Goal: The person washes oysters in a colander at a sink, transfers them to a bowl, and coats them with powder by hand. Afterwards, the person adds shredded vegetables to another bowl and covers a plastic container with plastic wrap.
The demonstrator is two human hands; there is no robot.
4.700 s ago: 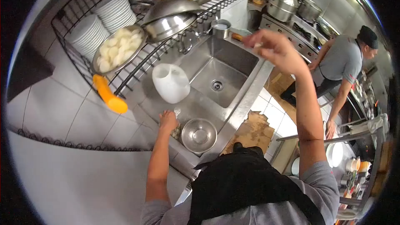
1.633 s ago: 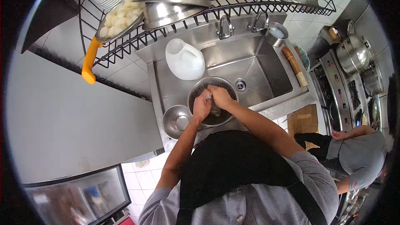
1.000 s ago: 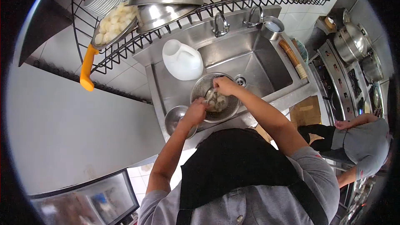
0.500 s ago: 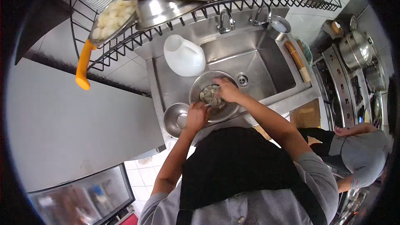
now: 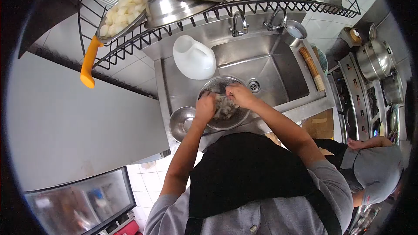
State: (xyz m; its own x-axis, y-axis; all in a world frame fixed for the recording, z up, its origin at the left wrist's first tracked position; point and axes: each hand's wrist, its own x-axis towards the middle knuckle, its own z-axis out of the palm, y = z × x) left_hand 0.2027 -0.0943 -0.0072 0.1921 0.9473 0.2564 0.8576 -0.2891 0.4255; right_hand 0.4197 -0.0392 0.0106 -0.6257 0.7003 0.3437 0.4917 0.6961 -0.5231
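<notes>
A wide metal bowl [image 5: 212, 122] stands on the steel counter at the near left of the sink. Inside it lies a heap of wet, greyish pieces that look like raw shrimp [image 5: 224, 109]. My left hand [image 5: 206, 106] is over the bowl's left side, fingers curled closed. Across from it, my right hand [image 5: 240, 96] is over the right part of the bowl, its fingers pinched together. What either hand holds is too small and hidden to make out. A smaller metal bowl [image 5: 177, 122] sits just left, with something pale at its bottom.
A white plastic jug [image 5: 193, 61] stands behind the bowl. The sink basin [image 5: 278, 72] is to the right, with a bamboo brush [image 5: 311, 67] on its edge. Overhead hangs a wire rack [image 5: 244, 6] holding bowls and an orange-handled strainer [image 5: 89, 63]. A co-worker [image 5: 374, 165] stands at right.
My left hand has moved up from the bowl's near-left rim to over its left side. My right hand has drawn slightly nearer and its fingers are pinched. The camera view has shifted a little.
</notes>
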